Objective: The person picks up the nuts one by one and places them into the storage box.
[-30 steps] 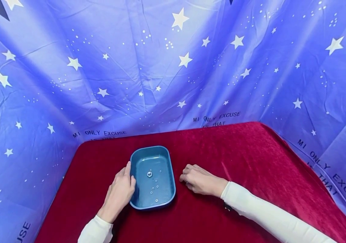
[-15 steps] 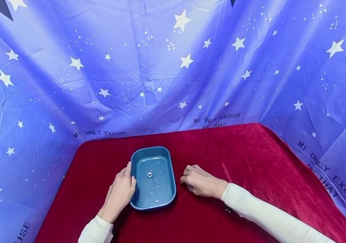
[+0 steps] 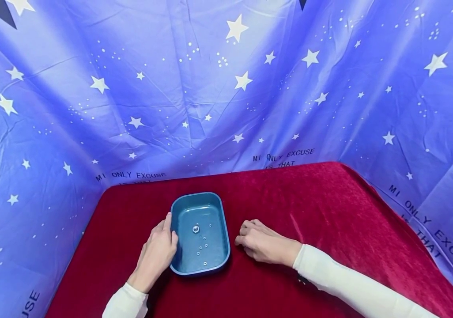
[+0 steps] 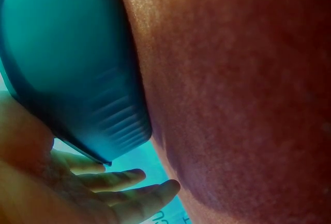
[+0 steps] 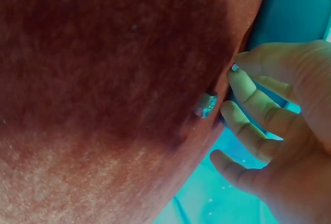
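A blue rectangular tray (image 3: 220, 229) stands on the red cloth, with a larger metal nut (image 3: 196, 229) and several tiny nuts (image 3: 204, 263) scattered on its floor. My left hand (image 3: 156, 247) holds the tray's left side, thumb over the rim, the other fingers stretched along the outer wall in the left wrist view. Just right of the tray, low over the cloth, is my right hand (image 3: 264, 242). Its thumb and index finger pinch a tiny shiny nut (image 5: 235, 67); the other fingers are spread. Below those fingers another metal nut (image 5: 207, 105) lies on the cloth, hidden in the head view.
Red velvety cloth (image 3: 322, 203) covers the table. A blue curtain (image 3: 194, 97) with white stars and printed lettering hangs behind the table and along both sides.
My right hand has shifted slightly toward me beside the tray. The left hand and the tray have stayed in place.
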The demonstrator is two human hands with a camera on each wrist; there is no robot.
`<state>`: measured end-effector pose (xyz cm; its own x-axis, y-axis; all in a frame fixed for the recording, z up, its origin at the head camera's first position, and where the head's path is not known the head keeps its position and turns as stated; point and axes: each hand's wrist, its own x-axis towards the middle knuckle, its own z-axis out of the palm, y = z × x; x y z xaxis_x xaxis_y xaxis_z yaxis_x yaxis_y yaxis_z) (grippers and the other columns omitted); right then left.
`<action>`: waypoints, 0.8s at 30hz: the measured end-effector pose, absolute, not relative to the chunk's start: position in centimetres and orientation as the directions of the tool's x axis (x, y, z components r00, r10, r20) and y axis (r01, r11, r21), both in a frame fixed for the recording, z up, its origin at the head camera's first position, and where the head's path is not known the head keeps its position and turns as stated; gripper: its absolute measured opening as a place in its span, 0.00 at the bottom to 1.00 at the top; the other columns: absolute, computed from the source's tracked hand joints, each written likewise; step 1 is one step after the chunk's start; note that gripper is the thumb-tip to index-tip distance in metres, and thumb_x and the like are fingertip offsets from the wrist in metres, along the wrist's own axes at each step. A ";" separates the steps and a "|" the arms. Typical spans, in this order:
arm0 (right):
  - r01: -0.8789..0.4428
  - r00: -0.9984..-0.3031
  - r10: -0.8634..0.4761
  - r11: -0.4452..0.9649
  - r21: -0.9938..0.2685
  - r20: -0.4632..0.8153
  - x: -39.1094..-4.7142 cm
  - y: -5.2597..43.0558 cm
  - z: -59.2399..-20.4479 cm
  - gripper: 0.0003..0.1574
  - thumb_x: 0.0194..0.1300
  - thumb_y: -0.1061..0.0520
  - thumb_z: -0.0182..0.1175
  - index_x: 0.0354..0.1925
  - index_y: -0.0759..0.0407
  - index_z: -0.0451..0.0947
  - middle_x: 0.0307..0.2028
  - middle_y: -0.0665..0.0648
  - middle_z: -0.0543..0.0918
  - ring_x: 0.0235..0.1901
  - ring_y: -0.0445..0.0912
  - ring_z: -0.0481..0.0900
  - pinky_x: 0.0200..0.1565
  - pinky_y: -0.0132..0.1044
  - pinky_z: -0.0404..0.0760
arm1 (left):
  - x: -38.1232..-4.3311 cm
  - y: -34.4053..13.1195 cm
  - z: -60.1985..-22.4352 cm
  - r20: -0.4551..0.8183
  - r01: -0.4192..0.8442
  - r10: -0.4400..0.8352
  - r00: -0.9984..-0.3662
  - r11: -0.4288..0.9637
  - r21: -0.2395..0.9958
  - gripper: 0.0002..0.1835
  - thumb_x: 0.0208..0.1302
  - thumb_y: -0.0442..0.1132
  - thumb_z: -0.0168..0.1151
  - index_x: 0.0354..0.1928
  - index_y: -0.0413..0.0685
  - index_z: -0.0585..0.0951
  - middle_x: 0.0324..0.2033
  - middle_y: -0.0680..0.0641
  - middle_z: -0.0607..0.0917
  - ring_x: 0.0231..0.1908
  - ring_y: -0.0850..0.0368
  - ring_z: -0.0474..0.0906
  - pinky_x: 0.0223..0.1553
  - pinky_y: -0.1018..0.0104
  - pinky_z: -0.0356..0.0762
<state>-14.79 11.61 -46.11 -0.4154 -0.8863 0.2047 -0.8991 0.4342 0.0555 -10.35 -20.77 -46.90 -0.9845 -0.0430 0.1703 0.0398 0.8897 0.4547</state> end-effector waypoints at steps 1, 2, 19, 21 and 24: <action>-0.900 -0.414 -0.887 0.433 0.055 0.207 -14.7 11.6 -46.0 0.15 0.58 0.61 0.66 0.43 0.47 0.85 0.35 0.44 0.82 0.44 0.44 0.75 0.47 0.43 0.75 | -10.4 -20.8 -46.9 0.170 0.039 -0.044 -0.985 0.889 0.456 0.35 0.73 0.42 0.53 0.78 0.39 0.58 0.69 0.33 0.70 0.67 0.35 0.68 0.57 0.38 0.76; -0.901 -0.412 -0.887 0.431 0.055 0.209 -14.6 11.6 -46.0 0.14 0.58 0.61 0.66 0.43 0.47 0.85 0.35 0.44 0.82 0.44 0.44 0.75 0.47 0.42 0.75 | -10.4 -20.8 -46.9 0.168 0.039 -0.043 -0.985 0.889 0.456 0.35 0.73 0.42 0.52 0.78 0.39 0.58 0.69 0.33 0.70 0.67 0.35 0.68 0.57 0.38 0.76; -0.900 -0.409 -0.886 0.431 0.063 0.217 -13.8 11.7 -44.7 0.13 0.59 0.60 0.67 0.43 0.47 0.85 0.35 0.44 0.81 0.43 0.43 0.74 0.48 0.41 0.75 | -10.3 -20.7 -46.9 0.174 0.053 -0.029 -0.984 0.891 0.452 0.34 0.74 0.42 0.51 0.77 0.38 0.58 0.69 0.32 0.70 0.66 0.35 0.68 0.59 0.38 0.75; -0.899 -0.410 -0.885 0.433 0.064 0.221 -13.8 11.7 -44.6 0.14 0.58 0.60 0.67 0.43 0.47 0.85 0.36 0.44 0.82 0.43 0.43 0.74 0.48 0.41 0.75 | -10.3 -20.7 -46.9 0.173 0.053 -0.029 -0.984 0.891 0.451 0.34 0.74 0.42 0.51 0.77 0.38 0.58 0.69 0.32 0.70 0.66 0.35 0.69 0.59 0.38 0.75; -0.898 -0.411 -0.880 0.436 0.064 0.236 -13.9 11.8 -44.3 0.14 0.58 0.60 0.67 0.44 0.47 0.85 0.36 0.44 0.83 0.44 0.43 0.74 0.50 0.42 0.76 | -10.3 -20.7 -46.9 0.173 0.051 -0.032 -0.984 0.890 0.453 0.34 0.74 0.42 0.51 0.78 0.39 0.58 0.69 0.33 0.69 0.66 0.35 0.68 0.59 0.38 0.75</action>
<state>-13.87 11.75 -44.27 -0.4113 -0.8805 0.2357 -0.8975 0.4363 0.0636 -10.30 -20.69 -46.90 -0.9844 -0.0318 0.1729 0.0508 0.8901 0.4528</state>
